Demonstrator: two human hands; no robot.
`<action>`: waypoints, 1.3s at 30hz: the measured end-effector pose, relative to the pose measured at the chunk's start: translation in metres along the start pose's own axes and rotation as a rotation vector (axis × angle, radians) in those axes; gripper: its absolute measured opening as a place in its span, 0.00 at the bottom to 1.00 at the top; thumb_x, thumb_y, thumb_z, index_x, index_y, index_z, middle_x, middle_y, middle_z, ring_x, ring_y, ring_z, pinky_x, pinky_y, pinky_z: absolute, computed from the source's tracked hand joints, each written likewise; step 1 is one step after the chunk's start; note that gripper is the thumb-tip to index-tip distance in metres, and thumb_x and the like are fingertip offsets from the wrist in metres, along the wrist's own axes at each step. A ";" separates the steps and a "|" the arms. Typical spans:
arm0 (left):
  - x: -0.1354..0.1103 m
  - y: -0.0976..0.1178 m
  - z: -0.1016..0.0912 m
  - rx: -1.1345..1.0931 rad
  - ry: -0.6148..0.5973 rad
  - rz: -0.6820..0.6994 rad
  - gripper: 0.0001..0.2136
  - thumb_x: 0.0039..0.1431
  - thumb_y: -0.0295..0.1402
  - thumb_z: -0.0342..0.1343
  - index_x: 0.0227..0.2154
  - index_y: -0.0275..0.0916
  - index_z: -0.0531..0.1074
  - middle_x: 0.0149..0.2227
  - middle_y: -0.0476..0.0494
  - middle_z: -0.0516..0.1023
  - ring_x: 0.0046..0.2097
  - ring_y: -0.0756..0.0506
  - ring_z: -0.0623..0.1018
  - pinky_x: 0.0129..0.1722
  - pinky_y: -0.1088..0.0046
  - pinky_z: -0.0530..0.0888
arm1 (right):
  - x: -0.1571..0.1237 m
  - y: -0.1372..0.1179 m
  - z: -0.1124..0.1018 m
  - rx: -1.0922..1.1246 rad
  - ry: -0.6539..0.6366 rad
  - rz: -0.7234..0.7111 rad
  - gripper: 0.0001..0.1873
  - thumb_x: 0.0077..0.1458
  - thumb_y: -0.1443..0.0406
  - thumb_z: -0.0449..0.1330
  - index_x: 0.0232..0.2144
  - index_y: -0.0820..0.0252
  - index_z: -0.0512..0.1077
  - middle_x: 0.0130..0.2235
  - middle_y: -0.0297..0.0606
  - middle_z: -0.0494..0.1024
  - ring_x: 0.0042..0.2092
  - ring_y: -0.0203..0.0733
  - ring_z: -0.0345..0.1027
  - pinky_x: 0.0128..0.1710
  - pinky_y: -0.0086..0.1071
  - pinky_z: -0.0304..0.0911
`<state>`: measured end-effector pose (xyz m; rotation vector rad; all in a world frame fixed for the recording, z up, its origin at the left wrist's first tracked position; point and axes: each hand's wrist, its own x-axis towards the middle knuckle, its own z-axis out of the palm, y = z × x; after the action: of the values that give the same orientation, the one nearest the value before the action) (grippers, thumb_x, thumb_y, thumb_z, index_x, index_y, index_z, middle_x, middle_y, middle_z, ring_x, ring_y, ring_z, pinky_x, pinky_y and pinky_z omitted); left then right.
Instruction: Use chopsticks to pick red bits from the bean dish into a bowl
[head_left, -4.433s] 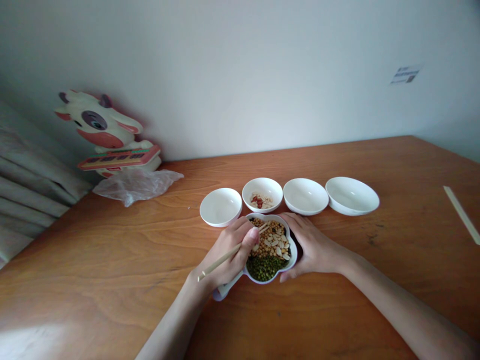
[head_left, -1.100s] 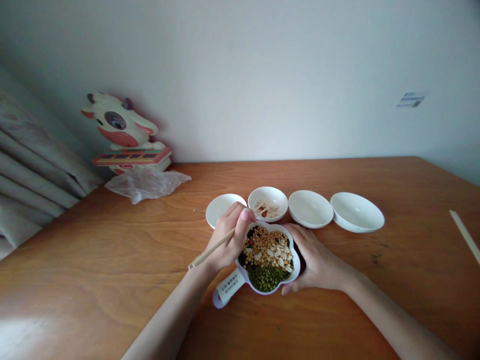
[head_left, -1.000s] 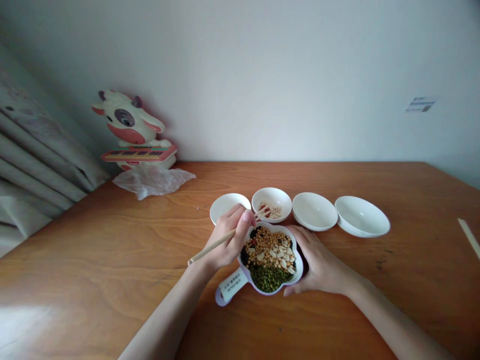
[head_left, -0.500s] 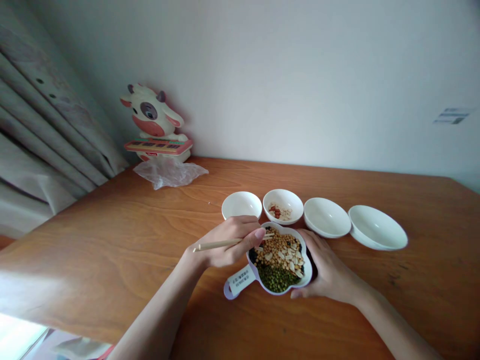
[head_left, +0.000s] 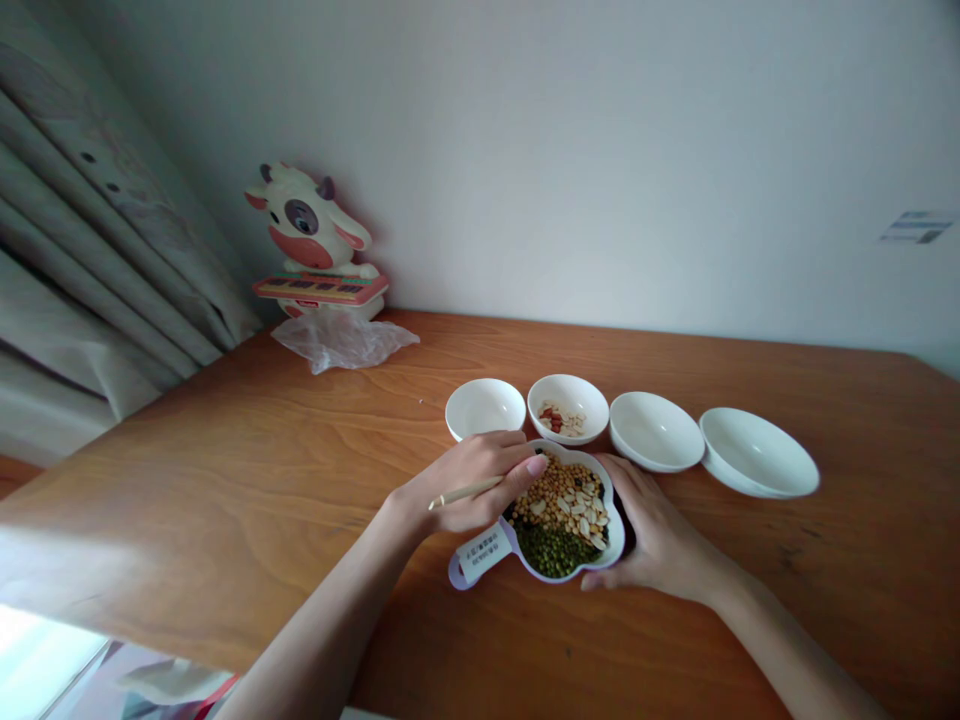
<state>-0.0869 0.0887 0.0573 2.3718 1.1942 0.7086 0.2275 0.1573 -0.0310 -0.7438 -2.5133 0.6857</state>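
Note:
My left hand (head_left: 472, 485) is closed round a pair of pale wooden chopsticks (head_left: 466, 492), their rear ends sticking out to the left and their tips hidden behind my fingers. It hovers over the left side of a cloud-shaped dish (head_left: 619, 545) with a lilac rim and a labelled handle (head_left: 481, 556). In the dish lie yellow soybeans (head_left: 553, 485), green mung beans (head_left: 556, 552), pale peanut halves (head_left: 585, 515) and some dark beans. My right hand (head_left: 652, 535) grips the dish from the right, thumb at the near side. Just behind, a white bowl (head_left: 592, 395) holds peanut halves and a few reddish pieces (head_left: 553, 416).
Three more white bowls stand in the row: one at the left (head_left: 486, 400), two at the right, a nearer one (head_left: 656, 430) and an outer one (head_left: 759, 452). A cow toy keyboard (head_left: 321, 285) and clear plastic bag (head_left: 341, 342) sit back left on the wooden table (head_left: 285, 480).
My left hand has shifted slightly right over the dish, and the chopstick tips, visible over the beans before, are now hidden. My right hand keeps its hold. The view has moved slightly.

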 end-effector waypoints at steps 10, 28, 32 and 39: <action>0.004 0.003 0.007 0.035 0.012 0.019 0.27 0.87 0.45 0.33 0.37 0.39 0.72 0.38 0.42 0.78 0.37 0.44 0.77 0.40 0.66 0.76 | -0.002 0.004 0.002 -0.011 -0.008 0.003 0.76 0.38 0.33 0.82 0.78 0.44 0.50 0.72 0.57 0.68 0.72 0.81 0.65 0.70 0.77 0.65; 0.003 0.008 0.007 -0.005 -0.006 -0.041 0.27 0.87 0.48 0.35 0.37 0.40 0.72 0.38 0.43 0.79 0.37 0.44 0.78 0.40 0.66 0.76 | -0.001 0.002 0.001 0.000 -0.007 0.011 0.75 0.38 0.33 0.81 0.78 0.43 0.51 0.73 0.55 0.68 0.72 0.80 0.65 0.70 0.76 0.65; 0.003 0.008 0.008 -0.039 -0.005 -0.072 0.25 0.87 0.47 0.36 0.40 0.40 0.72 0.40 0.42 0.80 0.39 0.43 0.80 0.42 0.65 0.77 | -0.002 0.006 0.003 -0.005 0.003 -0.004 0.77 0.38 0.32 0.82 0.78 0.42 0.48 0.73 0.56 0.67 0.72 0.81 0.65 0.69 0.78 0.65; 0.003 0.007 0.011 -0.042 -0.006 -0.078 0.25 0.87 0.47 0.36 0.37 0.40 0.70 0.39 0.43 0.79 0.38 0.44 0.78 0.40 0.66 0.75 | -0.001 0.005 0.002 -0.001 -0.009 0.003 0.76 0.37 0.32 0.81 0.77 0.42 0.49 0.72 0.55 0.67 0.72 0.80 0.65 0.70 0.76 0.65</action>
<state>-0.0748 0.0860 0.0533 2.2781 1.2496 0.6933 0.2291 0.1595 -0.0356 -0.7470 -2.5215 0.6900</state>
